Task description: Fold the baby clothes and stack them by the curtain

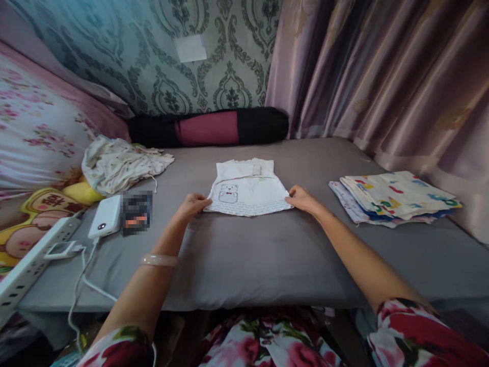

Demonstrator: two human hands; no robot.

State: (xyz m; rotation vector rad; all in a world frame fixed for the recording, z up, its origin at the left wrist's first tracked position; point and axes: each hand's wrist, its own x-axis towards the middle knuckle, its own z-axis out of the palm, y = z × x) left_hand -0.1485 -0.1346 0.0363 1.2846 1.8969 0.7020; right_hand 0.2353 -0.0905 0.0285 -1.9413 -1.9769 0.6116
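Observation:
A small white baby shirt [254, 191] with a bear drawing and lines of print lies flat on the grey bed sheet [260, 255]. Its sleeves are folded in across the upper part. My left hand [194, 204] pinches the near left corner of the shirt. At the near right corner, my right hand [301, 198] has its fingers closed on the edge of the cloth. Both hands rest low, close to the sheet.
Folded cloths [397, 196] are stacked on the right. A crumpled cloth [122, 163], a white power bank [106, 216] and a power strip [42, 255] with cables are on the left. A black and maroon roll [208, 127] lies along the wall.

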